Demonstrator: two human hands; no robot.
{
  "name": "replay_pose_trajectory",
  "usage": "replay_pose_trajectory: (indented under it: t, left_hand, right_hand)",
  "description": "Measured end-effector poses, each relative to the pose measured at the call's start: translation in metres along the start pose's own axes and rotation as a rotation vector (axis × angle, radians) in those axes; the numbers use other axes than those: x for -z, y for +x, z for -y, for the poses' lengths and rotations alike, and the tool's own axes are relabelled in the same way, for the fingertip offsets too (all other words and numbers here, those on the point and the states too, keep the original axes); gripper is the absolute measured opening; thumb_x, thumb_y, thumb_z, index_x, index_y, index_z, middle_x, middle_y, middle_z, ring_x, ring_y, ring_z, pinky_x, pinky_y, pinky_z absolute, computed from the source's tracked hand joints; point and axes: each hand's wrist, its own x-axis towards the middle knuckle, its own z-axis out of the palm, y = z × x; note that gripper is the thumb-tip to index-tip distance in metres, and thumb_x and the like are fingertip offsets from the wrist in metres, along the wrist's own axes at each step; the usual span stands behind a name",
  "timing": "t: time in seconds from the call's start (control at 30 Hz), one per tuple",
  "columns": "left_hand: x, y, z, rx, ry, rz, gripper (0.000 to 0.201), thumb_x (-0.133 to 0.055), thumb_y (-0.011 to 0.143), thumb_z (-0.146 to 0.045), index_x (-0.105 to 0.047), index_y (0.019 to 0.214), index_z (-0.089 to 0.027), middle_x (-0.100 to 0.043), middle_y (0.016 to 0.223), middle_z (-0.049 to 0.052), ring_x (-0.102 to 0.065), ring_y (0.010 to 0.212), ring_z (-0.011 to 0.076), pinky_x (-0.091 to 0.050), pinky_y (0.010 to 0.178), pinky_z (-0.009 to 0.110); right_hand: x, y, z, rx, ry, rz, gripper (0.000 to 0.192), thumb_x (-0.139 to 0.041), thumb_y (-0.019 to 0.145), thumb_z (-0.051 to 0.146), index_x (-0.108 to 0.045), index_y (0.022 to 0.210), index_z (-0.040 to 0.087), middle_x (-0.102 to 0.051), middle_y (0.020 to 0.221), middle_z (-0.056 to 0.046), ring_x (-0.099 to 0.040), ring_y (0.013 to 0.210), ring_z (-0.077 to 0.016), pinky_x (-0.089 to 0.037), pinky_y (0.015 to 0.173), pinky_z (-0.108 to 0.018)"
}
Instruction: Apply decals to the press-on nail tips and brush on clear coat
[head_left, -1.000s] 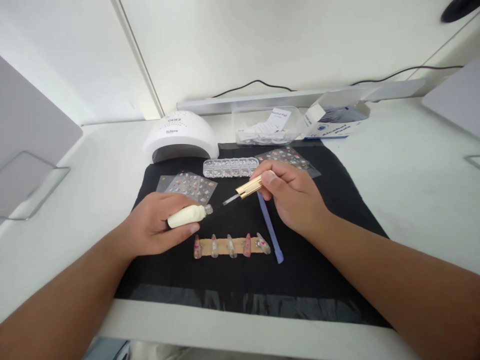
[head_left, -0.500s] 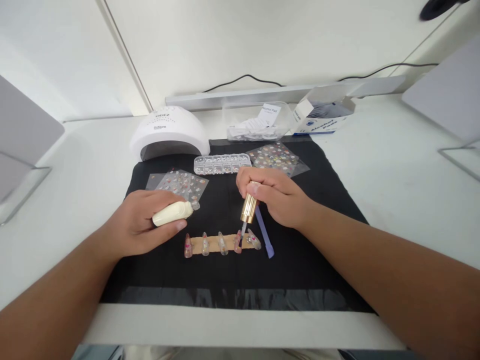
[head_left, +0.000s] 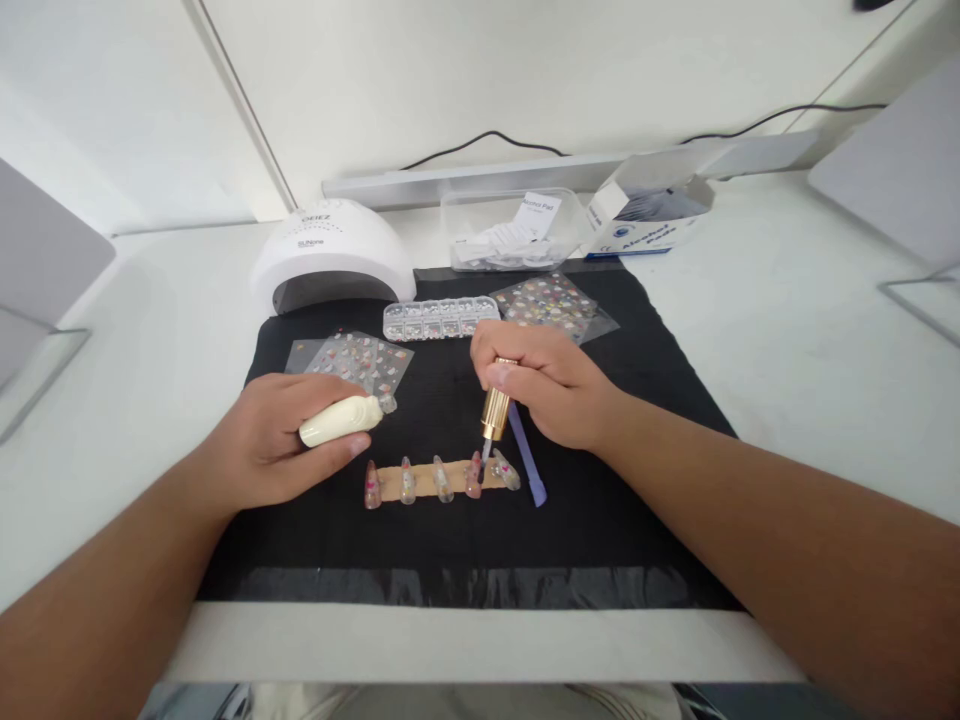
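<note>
In my left hand (head_left: 274, 435) lies a cream nail polish bottle (head_left: 341, 421), tilted on its side with its uncapped neck to the right. My right hand (head_left: 551, 385) pinches the gold cap of a nail polish brush (head_left: 496, 412), bristles pointing down. The brush tip is at the pink false nail (head_left: 473, 476), second from the right in a row of several. These nails stand along a tan strip (head_left: 388, 483) on the black mat. The rightmost nail (head_left: 505, 470) leans over. Beside my right hand lies a purple stick (head_left: 529, 460).
A white nail lamp (head_left: 334, 250) stands at the back left. Behind my hands are a rhinestone case (head_left: 441, 318) and sticker sheets (head_left: 360, 358). Farther back stand a clear tub (head_left: 514, 255) of packets and an alcohol pad box (head_left: 646, 220). The black mat (head_left: 420, 550) covers the table's middle.
The camera view has shifted slightly, so everything sits a little higher in the picture. Both hands keep their holds, and the brush tip stays at the same pink nail.
</note>
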Motion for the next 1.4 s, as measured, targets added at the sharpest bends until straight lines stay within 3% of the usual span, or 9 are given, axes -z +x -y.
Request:
replay_pose_trajectory:
  t: [0.47, 0.77, 1.03, 1.2, 1.4]
  left_hand:
    - [-0.0015, -0.0042, 0.0017, 0.021, -0.031, -0.009, 0.01, -0.061, 0.094, -0.024, -0.064, 0.102, -0.02, -0.071, 0.079, 0.0, -0.062, 0.058, 0.011, -0.046, 0.056, 0.02]
    - [-0.0014, -0.0034, 0.0009, -0.017, -0.015, -0.009, 0.008, -0.06, 0.094, -0.022, -0.063, 0.101, -0.019, -0.07, 0.077, -0.001, -0.062, 0.059, 0.0106, -0.045, 0.057, 0.019]
    - [-0.003, -0.0051, 0.0028, -0.01, -0.03, -0.018, 0.008, -0.06, 0.095, -0.023, -0.062, 0.102, -0.019, -0.069, 0.077, -0.001, -0.059, 0.06, 0.0099, -0.044, 0.058, 0.018]
    - [-0.0018, -0.0057, 0.0026, -0.009, -0.031, -0.01, 0.01, -0.061, 0.094, -0.023, -0.062, 0.104, -0.02, -0.069, 0.079, -0.001, -0.061, 0.062, 0.0093, -0.045, 0.06, 0.018]
    - [-0.0022, -0.0047, 0.0013, 0.01, -0.043, -0.009, 0.008, -0.06, 0.094, -0.022, -0.062, 0.103, -0.02, -0.068, 0.078, -0.002, -0.058, 0.06, 0.0086, -0.044, 0.059, 0.017]
  right_hand:
    - [-0.0025, -0.0024, 0.0011, 0.038, 0.068, 0.006, 0.023, -0.047, 0.092, 0.024, -0.051, 0.069, 0.02, -0.047, 0.067, 0.002, -0.045, 0.062, -0.0137, -0.035, 0.063, -0.032]
    - [0.001, -0.0022, -0.0029, 0.036, 0.012, -0.138, 0.023, -0.046, 0.09, 0.019, -0.049, 0.067, 0.021, -0.046, 0.063, 0.002, -0.044, 0.06, -0.0144, -0.034, 0.063, -0.033]
    - [-0.0041, -0.0015, -0.0025, 0.044, 0.06, -0.091, 0.023, -0.048, 0.09, 0.021, -0.049, 0.067, 0.02, -0.047, 0.063, 0.002, -0.043, 0.059, -0.0136, -0.034, 0.062, -0.032]
    - [-0.0003, -0.0007, -0.0047, -0.023, 0.021, -0.141, 0.022, -0.047, 0.088, 0.017, -0.047, 0.066, 0.02, -0.045, 0.06, 0.003, -0.042, 0.058, -0.0136, -0.032, 0.061, -0.031]
    - [-0.003, -0.0015, -0.0045, 0.005, 0.053, -0.135, 0.024, -0.045, 0.089, 0.023, -0.048, 0.066, 0.02, -0.045, 0.061, 0.002, -0.043, 0.058, -0.0138, -0.033, 0.059, -0.031]
